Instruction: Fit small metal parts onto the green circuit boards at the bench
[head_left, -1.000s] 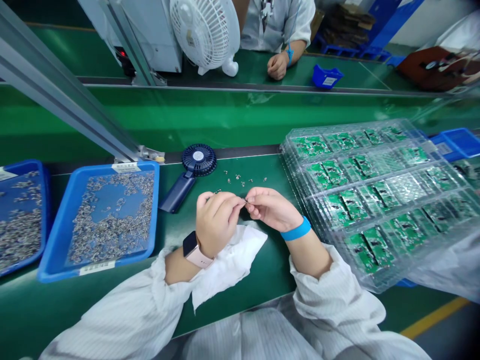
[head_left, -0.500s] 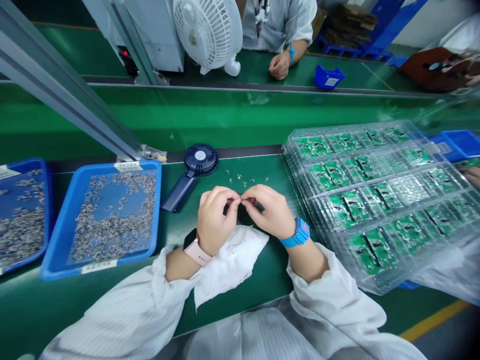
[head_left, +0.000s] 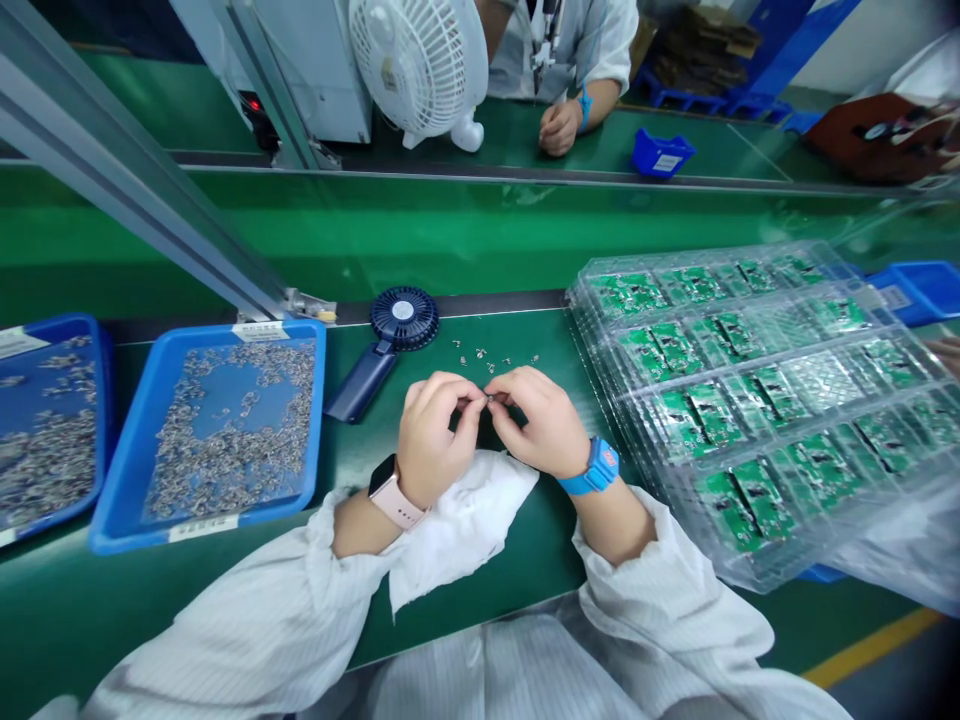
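Observation:
My left hand (head_left: pixel 439 435) and my right hand (head_left: pixel 544 420) meet fingertip to fingertip over the green bench. Both are closed in a pinch around a tiny dark metal part (head_left: pixel 487 396), mostly covered by the fingers, whose kind I cannot make out. Just beyond the fingertips several small loose metal parts (head_left: pixel 481 353) lie scattered on the bench. Under my wrists a crumpled white cloth (head_left: pixel 465 540) is spread out. A dark blue handheld fan (head_left: pixel 382 350) lies to the left of my left hand.
Two blue trays of small metal parts, the nearer tray (head_left: pixel 120 510) and a farther tray (head_left: pixel 94 400), stand at left. Stacked clear plastic trays (head_left: pixel 660 480) with green circuit boards fill the right. Behind the ledge are a white fan (head_left: pixel 420 70) and a co-worker's hand (head_left: pixel 559 128).
My hands stay pinched together at nearly the same spot, and a bit of the dark metal part now shows between the fingertips. The whole view has shifted slightly.

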